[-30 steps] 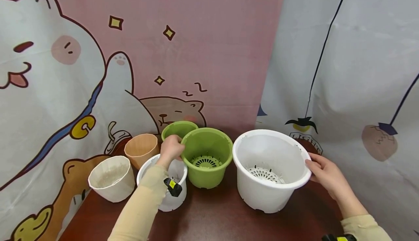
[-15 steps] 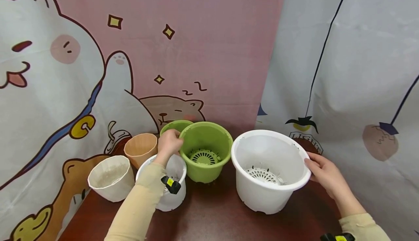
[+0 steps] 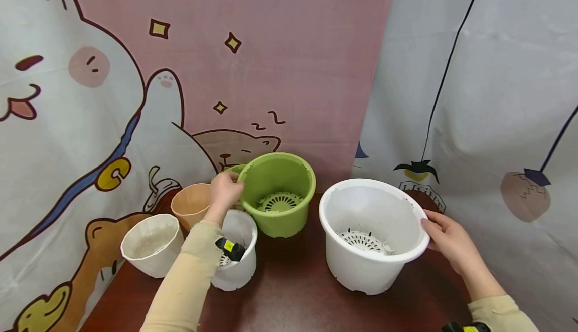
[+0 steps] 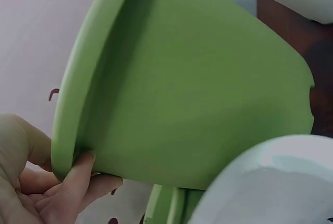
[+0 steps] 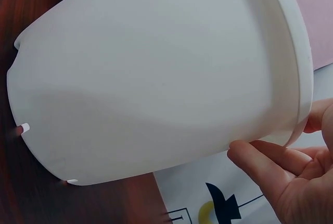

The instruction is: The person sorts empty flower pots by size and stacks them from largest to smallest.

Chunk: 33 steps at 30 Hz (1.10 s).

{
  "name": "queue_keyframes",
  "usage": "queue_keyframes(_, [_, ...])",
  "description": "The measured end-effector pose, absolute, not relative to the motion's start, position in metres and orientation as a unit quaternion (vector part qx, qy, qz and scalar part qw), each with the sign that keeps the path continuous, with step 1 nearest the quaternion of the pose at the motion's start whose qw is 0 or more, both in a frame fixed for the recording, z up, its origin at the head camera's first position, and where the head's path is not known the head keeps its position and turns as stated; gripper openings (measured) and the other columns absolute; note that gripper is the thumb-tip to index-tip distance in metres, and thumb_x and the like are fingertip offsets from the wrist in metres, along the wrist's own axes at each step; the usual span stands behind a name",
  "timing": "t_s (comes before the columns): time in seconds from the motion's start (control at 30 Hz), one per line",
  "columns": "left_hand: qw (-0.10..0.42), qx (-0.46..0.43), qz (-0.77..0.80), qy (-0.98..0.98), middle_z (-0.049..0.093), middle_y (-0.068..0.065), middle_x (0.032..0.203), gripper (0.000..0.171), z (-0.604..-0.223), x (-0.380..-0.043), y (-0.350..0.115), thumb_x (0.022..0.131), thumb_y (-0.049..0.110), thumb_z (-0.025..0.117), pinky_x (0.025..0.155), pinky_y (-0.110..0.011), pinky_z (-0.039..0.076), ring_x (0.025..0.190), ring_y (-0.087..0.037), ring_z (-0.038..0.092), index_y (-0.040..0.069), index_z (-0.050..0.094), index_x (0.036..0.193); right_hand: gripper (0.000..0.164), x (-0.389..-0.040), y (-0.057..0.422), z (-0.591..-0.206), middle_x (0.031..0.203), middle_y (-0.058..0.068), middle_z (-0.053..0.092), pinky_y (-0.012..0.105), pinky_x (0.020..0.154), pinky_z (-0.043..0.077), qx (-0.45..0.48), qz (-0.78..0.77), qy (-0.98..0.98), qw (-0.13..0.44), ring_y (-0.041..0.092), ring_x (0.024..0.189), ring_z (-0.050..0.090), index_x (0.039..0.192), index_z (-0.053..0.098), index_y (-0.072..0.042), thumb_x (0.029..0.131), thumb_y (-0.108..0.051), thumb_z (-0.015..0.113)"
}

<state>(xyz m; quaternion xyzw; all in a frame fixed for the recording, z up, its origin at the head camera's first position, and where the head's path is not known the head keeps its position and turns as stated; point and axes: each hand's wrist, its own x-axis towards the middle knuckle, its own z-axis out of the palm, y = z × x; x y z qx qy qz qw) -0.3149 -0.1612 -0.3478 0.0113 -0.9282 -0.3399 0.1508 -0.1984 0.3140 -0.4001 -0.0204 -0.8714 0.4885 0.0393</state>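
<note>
Fingers (image 4: 75,182) grip a green pot (image 3: 281,222) and, near "LIGHT" lettering (image 3: 423,188), a white pot (image 3: 358,270).

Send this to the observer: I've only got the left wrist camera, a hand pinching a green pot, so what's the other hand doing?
Observer: The right hand grips the large white pot by its rim.
Operator: And inside the green pot?
Observer: The head view shows a slotted base.
Operator: Which pots am I missing at the far left?
Observer: A peach pot stands behind a cream pot there.
</note>
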Motion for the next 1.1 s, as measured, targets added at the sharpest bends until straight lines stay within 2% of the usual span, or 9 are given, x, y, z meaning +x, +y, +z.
queue_keyframes(0.17, [0.148,0.016,-0.407,-0.901,0.066,-0.014,0.09,0.032,-0.335,-0.311,-0.162,0.082,0.008,0.051,0.056,-0.031,0.051,0.07,-0.023,0.061,0.001,0.065,0.109,0.065,-0.199,0.314,-0.4,0.128,0.037,0.041,0.036,0.069,0.054,-0.02,0.489,-0.871,0.038,0.03,0.092,0.063,0.137,0.027,0.013,0.098,-0.036,0.041])
queue_keyframes(0.33, [0.169,0.01,-0.449,-0.877,0.065,-0.014,0.088,0.032,-0.321,-0.309,-0.162,0.082,0.007,0.05,0.047,-0.028,0.052,0.066,-0.023,0.063,0.001,0.065,0.109,0.064,-0.199,0.314,-0.4,0.127,0.037,0.041,0.037,0.069,0.054,-0.019,0.488,-0.872,0.039,0.03,0.091,0.063,0.137,0.027,0.013,0.098,-0.036,0.041])
queue_keyframes(0.7, [0.186,0.012,-0.507,-0.841,0.063,-0.014,0.085,0.031,-0.296,-0.305,-0.159,0.081,0.007,0.052,0.047,-0.032,0.052,0.056,-0.019,0.061,0.0,0.064,0.109,0.064,-0.199,0.315,-0.401,0.128,0.037,0.041,0.038,0.07,0.054,-0.021,0.484,-0.874,0.037,0.029,0.091,0.063,0.137,0.027,0.012,0.098,-0.036,0.04])
queue_keyframes(0.93, [0.2,-0.006,-0.524,-0.828,0.063,-0.013,0.083,0.031,-0.284,-0.303,-0.155,0.081,0.007,0.054,0.052,-0.038,0.054,0.056,-0.019,0.059,0.002,0.065,0.109,0.064,-0.199,0.314,-0.402,0.126,0.037,0.041,0.039,0.07,0.054,-0.02,0.484,-0.874,0.039,0.027,0.089,0.063,0.137,0.028,0.012,0.098,-0.036,0.041])
queue_keyframes(1.1, [0.205,-0.022,-0.536,-0.818,0.064,-0.013,0.083,0.03,-0.275,-0.3,-0.149,0.08,0.007,0.055,0.049,-0.034,0.053,0.054,-0.017,0.058,0.002,0.065,0.108,0.062,-0.199,0.315,-0.402,0.127,0.036,0.041,0.037,0.069,0.054,-0.014,0.488,-0.872,0.043,0.024,0.089,0.063,0.137,0.028,0.013,0.098,-0.035,0.04])
